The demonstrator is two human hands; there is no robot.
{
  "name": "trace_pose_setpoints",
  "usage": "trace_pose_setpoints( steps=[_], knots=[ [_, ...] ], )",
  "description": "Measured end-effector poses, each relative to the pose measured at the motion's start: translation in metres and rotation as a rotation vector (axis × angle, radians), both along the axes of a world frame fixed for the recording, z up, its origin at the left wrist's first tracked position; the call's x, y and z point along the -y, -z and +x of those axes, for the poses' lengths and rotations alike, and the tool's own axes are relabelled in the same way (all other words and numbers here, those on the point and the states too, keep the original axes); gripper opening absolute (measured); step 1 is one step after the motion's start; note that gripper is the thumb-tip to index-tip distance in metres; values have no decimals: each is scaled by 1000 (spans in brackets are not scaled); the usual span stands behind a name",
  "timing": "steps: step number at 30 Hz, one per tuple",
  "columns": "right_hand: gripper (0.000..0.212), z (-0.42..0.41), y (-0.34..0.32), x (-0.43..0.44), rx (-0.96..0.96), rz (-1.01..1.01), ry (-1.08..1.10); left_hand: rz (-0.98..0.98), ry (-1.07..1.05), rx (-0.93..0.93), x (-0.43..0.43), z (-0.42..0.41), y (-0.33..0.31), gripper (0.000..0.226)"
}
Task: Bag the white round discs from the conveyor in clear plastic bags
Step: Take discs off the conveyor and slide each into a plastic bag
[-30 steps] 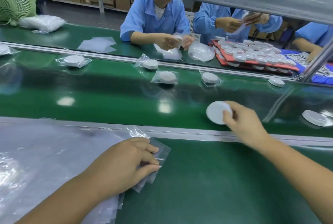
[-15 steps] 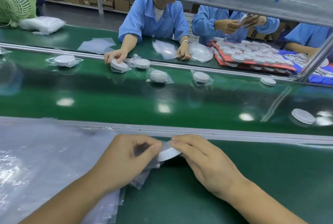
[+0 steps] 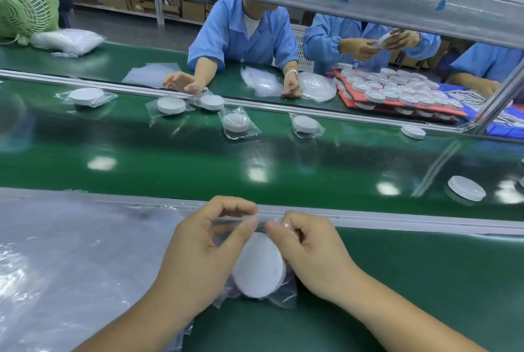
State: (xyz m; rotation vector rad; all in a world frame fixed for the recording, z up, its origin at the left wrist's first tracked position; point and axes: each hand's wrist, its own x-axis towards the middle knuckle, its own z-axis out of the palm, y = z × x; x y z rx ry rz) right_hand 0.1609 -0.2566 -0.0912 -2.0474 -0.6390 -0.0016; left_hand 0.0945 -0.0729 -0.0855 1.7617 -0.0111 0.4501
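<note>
The white disc (image 3: pixel 259 266), which half a second ago was only entering the mouth of the bag, now sits fully inside the clear bag (image 3: pixel 280 297). It stands tilted on edge, just below the two pinching fingertips and between the palms. The left hand (image 3: pixel 204 249) pinches the bag's top edge with thumb and forefinger closed together. The right hand (image 3: pixel 312 255), fingers curled, appears to nip the same edge just beside it. The stack of empty bags (image 3: pixel 71 252) lies outward of the left hand. By my judgement this disc is bagged and only needs setting on the conveyor belt (image 3: pixel 198 159) beyond the grip. A loose disc (image 3: pixel 466 187) waits well beyond the right hand.
</note>
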Motion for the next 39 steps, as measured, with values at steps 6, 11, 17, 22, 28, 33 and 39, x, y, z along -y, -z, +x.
trace_pose_setpoints(
  steps=[6, 11, 17, 22, 28, 33, 39],
  knots=[
    [45, 103, -31, -10, -221, 261, 442, 283, -99, 13, -6, 0, 5, 21],
    [19, 143, -38, -28, -522, 265, 298, 536, 18, 8, -18, 4, 8, 8],
    [14, 84, -11, -47, -258, 127, 179, 848, 70, -75, -44, 12, 7, 35],
    [13, 24, 2, -33, -172, 132, 42, 1034, 98, -134, -36, 10, 13, 48],
    [16, 6, 16, -8, -183, 225, 120, 1082, 68, -127, -31, 8, 20, 42],
    [37, 13, 24, -12, -217, 305, 166, 1076, 54, -141, -29, 7, 25, 50],
    [46, 15, 28, -13, -196, 292, 180, 1085, 49, -121, -27, 10, 28, 46]
  ],
)
